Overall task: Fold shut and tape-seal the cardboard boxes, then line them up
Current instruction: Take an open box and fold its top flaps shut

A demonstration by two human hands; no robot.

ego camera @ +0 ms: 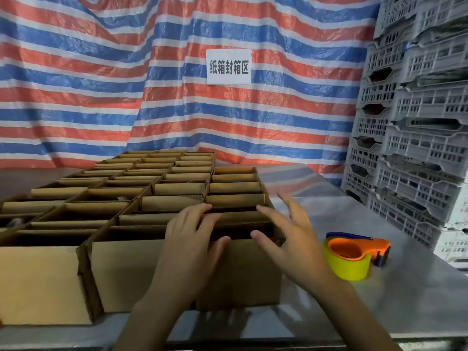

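Packing area, open cartons (141, 196), stacked crates (415, 117), tarp backdrop (101, 72)

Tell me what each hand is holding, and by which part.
Nothing is gripped. The left hand rests with relaxed fingers across the open top of the nearest brown cardboard box; the right hand is spread open at its right corner.

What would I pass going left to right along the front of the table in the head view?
Left box → left hand → right hand → tape dispenser → crates.
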